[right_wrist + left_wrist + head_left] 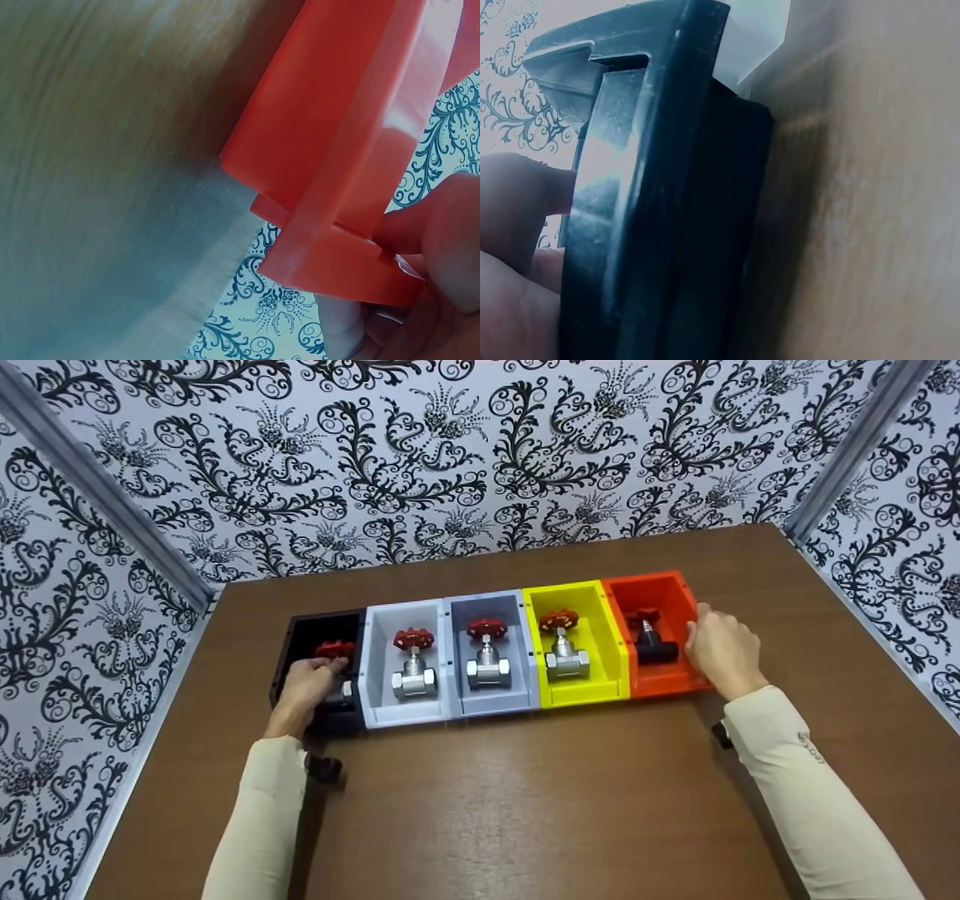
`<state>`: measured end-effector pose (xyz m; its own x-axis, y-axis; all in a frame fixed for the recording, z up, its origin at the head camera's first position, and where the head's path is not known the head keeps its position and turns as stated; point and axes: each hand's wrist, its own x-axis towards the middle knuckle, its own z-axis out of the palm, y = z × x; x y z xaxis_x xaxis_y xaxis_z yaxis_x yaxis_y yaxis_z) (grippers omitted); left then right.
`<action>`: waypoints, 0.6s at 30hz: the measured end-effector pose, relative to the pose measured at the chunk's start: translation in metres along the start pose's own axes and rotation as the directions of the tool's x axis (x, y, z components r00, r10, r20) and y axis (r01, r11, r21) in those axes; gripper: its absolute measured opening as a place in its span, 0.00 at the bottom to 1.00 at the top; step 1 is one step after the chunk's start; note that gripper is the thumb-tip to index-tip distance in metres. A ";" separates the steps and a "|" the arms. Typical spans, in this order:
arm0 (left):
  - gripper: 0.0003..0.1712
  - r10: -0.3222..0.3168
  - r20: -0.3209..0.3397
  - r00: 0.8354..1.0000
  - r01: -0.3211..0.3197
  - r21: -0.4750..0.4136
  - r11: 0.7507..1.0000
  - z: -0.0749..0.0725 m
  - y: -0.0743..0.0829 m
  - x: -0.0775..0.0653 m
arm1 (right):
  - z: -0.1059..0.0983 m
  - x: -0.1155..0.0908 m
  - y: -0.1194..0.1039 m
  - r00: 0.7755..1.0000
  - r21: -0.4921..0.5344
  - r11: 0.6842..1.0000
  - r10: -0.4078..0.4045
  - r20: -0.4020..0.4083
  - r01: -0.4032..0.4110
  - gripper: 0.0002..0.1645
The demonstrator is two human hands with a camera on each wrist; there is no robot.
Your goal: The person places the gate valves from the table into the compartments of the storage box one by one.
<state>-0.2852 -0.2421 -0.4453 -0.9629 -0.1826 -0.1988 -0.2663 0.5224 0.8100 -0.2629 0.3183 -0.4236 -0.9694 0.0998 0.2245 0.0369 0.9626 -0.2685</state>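
Five joined bins stand in a row on the brown table. My left hand (306,686) reaches into the black bin (319,622) at the left end, fingertips pinching the neck of a valve with a red handwheel (335,649); the hand hides part of it. In the left wrist view the black bin's front wall (667,195) covers the fingertips. At the right end my right hand (724,652) grips the side wall of the red bin (679,682), thumb and fingers on either side of the rim in the right wrist view. A dark valve (655,649) lies in the red bin.
Between them are a white bin (379,712), a grey bin (495,705) and a yellow bin (615,690), each holding a silver valve with a red handwheel. Patterned walls (465,457) rise behind the table and at both sides.
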 end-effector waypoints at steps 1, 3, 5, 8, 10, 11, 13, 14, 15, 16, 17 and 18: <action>0.18 0.003 -0.002 1.000 -0.003 0.000 1.000 0.000 0.000 0.000 | 0.000 0.000 0.000 1.000 0.001 1.000 0.000 0.001 0.000 0.13; 0.16 0.008 -0.008 1.000 -0.008 -0.006 1.000 0.002 0.000 0.001 | 0.000 0.000 0.000 1.000 0.002 1.000 0.001 0.001 -0.001 0.13; 0.14 0.014 -0.009 1.000 -0.014 -0.020 1.000 0.003 0.000 0.001 | 0.000 0.000 0.000 1.000 0.001 1.000 0.001 -0.001 -0.001 0.13; 0.13 0.016 -0.006 1.000 -0.016 -0.034 0.999 0.003 0.001 0.001 | 0.001 0.000 0.000 1.000 -0.003 1.000 -0.003 -0.012 0.002 0.13; 0.13 0.012 0.003 1.000 -0.012 -0.037 0.999 0.004 0.001 0.001 | 0.002 0.000 0.001 1.000 -0.008 1.000 -0.012 -0.025 0.011 0.13; 0.14 0.010 0.003 1.000 -0.009 -0.037 0.999 0.004 0.001 0.001 | 0.002 0.000 0.001 0.999 -0.010 1.000 -0.017 -0.034 0.017 0.13; 0.14 0.008 -0.001 1.000 -0.008 -0.025 1.000 0.004 0.002 0.001 | 0.002 0.000 0.001 0.999 -0.012 1.000 -0.027 -0.048 0.026 0.13; 0.15 0.006 -0.001 1.000 -0.006 -0.023 1.000 0.004 0.002 0.001 | 0.003 0.000 0.001 0.998 -0.014 0.999 -0.031 -0.054 0.030 0.13; 0.15 0.005 -0.005 1.000 -0.005 -0.018 1.000 0.004 0.003 0.000 | 0.003 0.000 0.001 0.998 -0.014 0.999 -0.031 -0.057 0.030 0.13; 0.15 0.003 -0.012 1.000 -0.004 -0.015 1.000 0.004 0.003 0.000 | 0.003 0.000 0.001 0.998 -0.013 0.999 -0.030 -0.057 0.030 0.13; 0.15 0.003 -0.016 1.000 -0.004 -0.011 1.000 0.004 0.003 0.000 | 0.003 0.000 0.001 0.998 -0.012 1.000 -0.028 -0.055 0.027 0.13; 0.15 0.005 -0.018 1.000 -0.005 -0.005 1.000 0.004 0.004 -0.001 | 0.003 0.000 0.001 0.998 -0.011 1.000 -0.025 -0.051 0.024 0.13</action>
<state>-0.2858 -0.2366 -0.4443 -0.9632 -0.1948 -0.1853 -0.2615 0.5192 0.8136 -0.2636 0.3181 -0.4265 -0.9565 0.0883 0.2782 0.0159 0.9674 -0.2526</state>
